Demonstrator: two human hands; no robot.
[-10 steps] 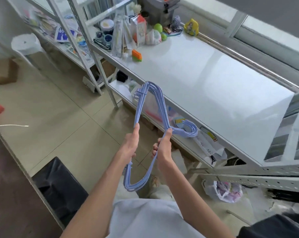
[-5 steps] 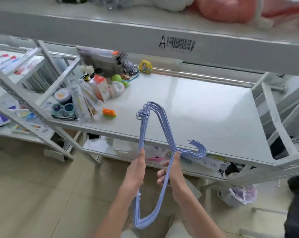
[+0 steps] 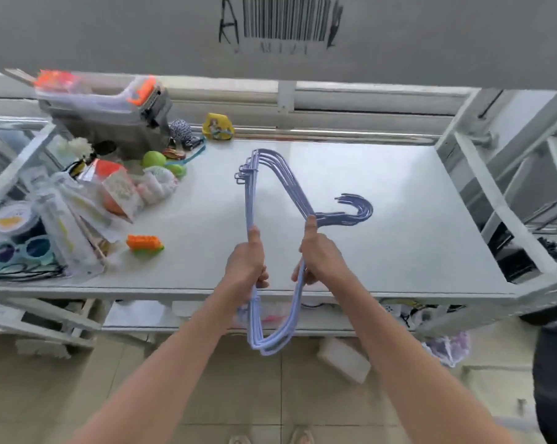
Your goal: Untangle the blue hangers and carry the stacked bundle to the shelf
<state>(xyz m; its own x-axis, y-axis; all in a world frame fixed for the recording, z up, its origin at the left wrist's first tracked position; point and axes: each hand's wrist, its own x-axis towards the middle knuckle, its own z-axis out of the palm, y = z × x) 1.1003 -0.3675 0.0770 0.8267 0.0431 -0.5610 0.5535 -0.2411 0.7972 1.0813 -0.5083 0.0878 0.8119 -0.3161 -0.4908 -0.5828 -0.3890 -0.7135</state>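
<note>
Showing barcode label [image 3: 282,22] lettered "A"

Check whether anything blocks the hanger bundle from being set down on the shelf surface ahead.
Nothing visible does. Both hands grip the blue hangers over a bare stretch of the white shelf; the orange toy and packaged clutter sit off to the left.

Left hand [image 3: 245,265], right hand [image 3: 322,257] fisted, thumbs up, arms outstretched.

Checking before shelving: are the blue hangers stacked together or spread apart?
Stacked: the blue wire hangers nest closely, hooks aligned, both hands gripping them.
</note>
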